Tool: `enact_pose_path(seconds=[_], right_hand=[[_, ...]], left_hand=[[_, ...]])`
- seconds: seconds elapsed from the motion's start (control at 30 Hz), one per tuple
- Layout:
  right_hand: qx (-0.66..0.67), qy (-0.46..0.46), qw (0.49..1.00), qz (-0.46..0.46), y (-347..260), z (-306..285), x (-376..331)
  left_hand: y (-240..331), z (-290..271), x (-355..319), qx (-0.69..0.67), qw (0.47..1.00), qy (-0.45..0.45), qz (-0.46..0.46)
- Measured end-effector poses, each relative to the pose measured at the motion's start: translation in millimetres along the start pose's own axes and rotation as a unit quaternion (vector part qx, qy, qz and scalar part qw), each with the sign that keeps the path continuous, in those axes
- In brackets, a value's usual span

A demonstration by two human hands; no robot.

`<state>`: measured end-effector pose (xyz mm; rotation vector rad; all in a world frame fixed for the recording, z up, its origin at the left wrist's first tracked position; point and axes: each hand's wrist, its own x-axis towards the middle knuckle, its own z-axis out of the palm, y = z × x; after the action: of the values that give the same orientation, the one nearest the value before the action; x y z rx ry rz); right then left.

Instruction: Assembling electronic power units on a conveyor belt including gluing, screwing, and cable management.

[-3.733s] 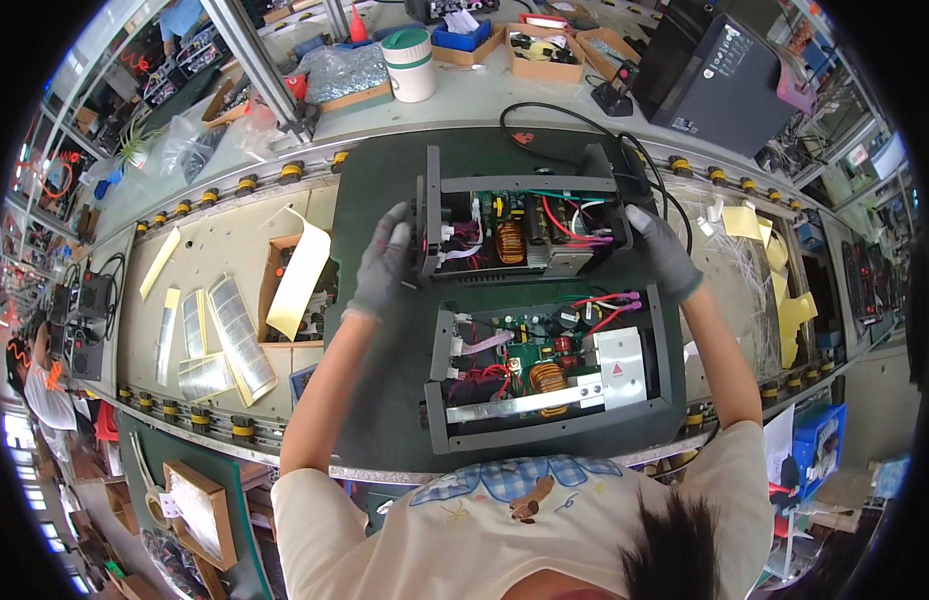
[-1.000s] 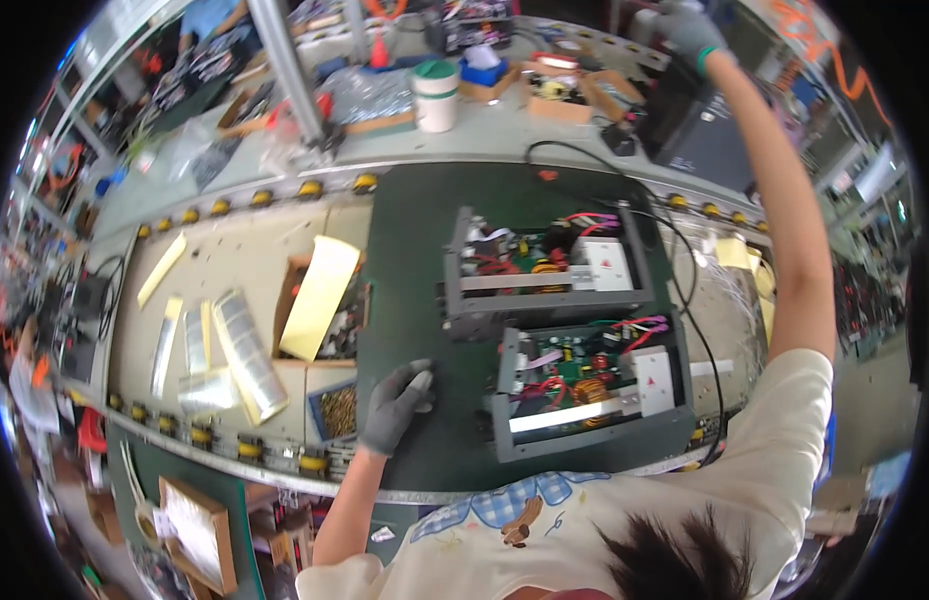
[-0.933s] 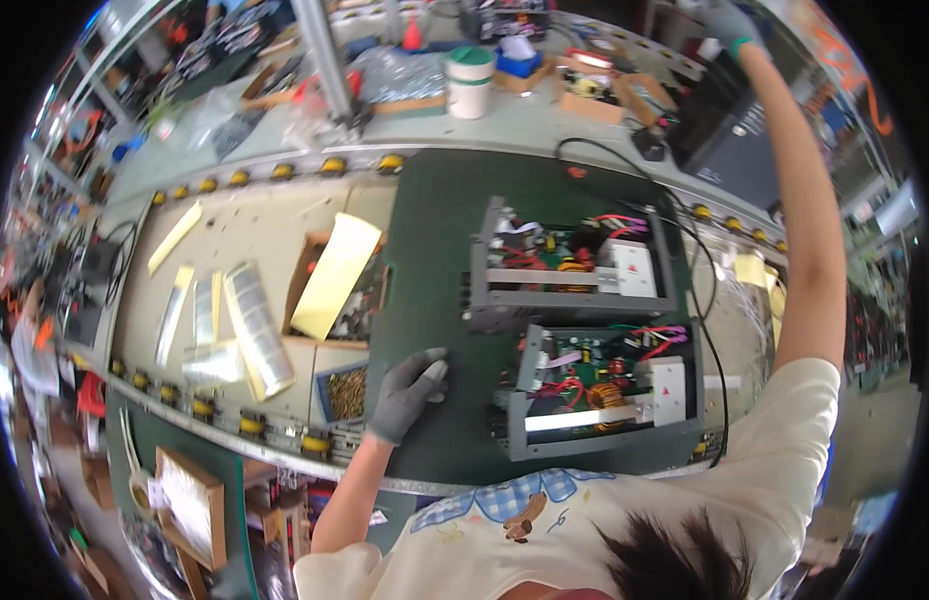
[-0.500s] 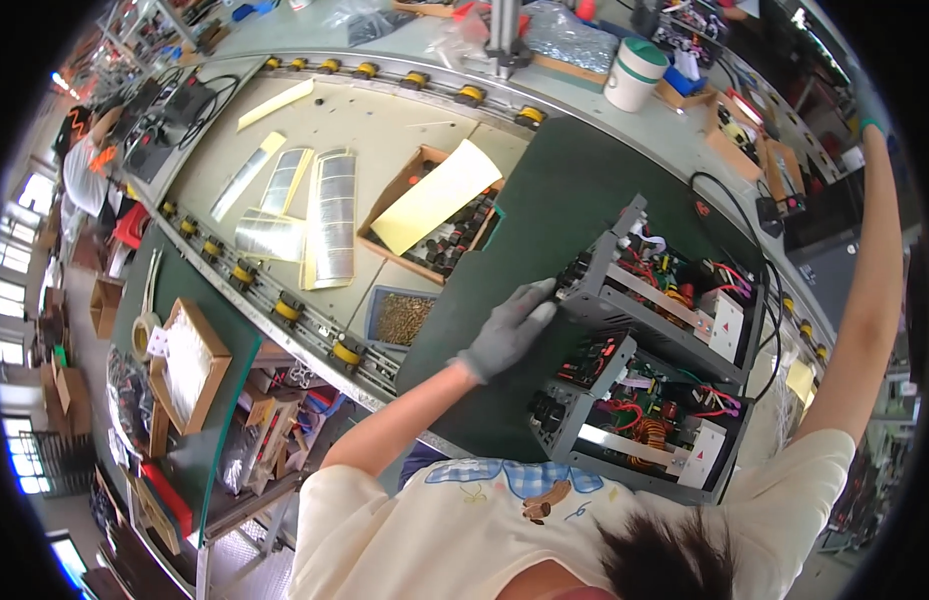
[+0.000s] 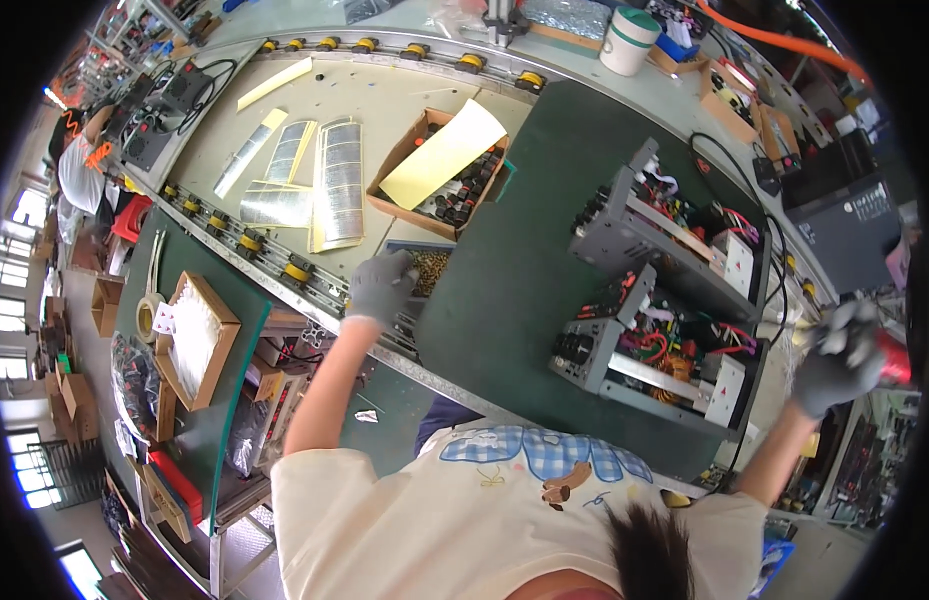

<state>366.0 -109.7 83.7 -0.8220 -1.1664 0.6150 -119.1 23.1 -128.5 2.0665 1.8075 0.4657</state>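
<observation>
My left hand [image 5: 382,285], in a grey glove, is at a blue-grey tray [image 5: 409,245] of small brass-coloured screws [image 5: 430,268]. Its fingers bend down at the tray's near side; whatever they pinch is hidden. Out at the far right, my gloved right hand [image 5: 836,362] is closed around a red tool [image 5: 892,358]; blur hides its exact kind. Between the hands, two open dark metal device housings [image 5: 674,250] [image 5: 624,375] lie side by side on the dark green mat [image 5: 514,290]. Wires, a copper coil and white plates show inside them.
A cardboard box [image 5: 414,215] of black parts stands beyond the tray, a yellow sheet [image 5: 444,155] across it. Silvery strips [image 5: 337,185] lie left of it. Roller rails [image 5: 294,268] border the bench. A black cable [image 5: 774,230] loops beside the housings; an orange hose [image 5: 784,40] hangs upper right.
My left hand has left the far housing and moved left to the screw tray. My right arm has come down from its raised reach, now with the red tool. The orange hose has come into view.
</observation>
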Motion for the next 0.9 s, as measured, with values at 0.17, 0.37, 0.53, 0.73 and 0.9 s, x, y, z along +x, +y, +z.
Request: enact_pose_path(seconds=[0.17, 0.37, 0.53, 0.73, 0.9], right_hand=[[0.193, 0.052, 0.977, 0.08, 24, 33, -76], [0.314, 0.088, 0.929, 0.178, 23, 19, -109], [0.197, 0.29, 0.934, 0.068, 15, 25, -116], [0.105, 0.139, 0.984, -0.043, 3, 15, -106], [0.087, 0.089, 0.986, -0.111, -16, 15, -97]], left_hand=[[0, 12, 7, 0.104, 0.987, -0.108, 0.054], [-29, 25, 0, 0.033, 0.99, -0.095, 0.103], [-34, 9, -2, -0.316, 0.94, -0.084, -0.101], [-28, -11, 2, -0.534, 0.808, -0.128, -0.212], [-48, 3, 16, -0.595, 0.759, -0.194, -0.18]])
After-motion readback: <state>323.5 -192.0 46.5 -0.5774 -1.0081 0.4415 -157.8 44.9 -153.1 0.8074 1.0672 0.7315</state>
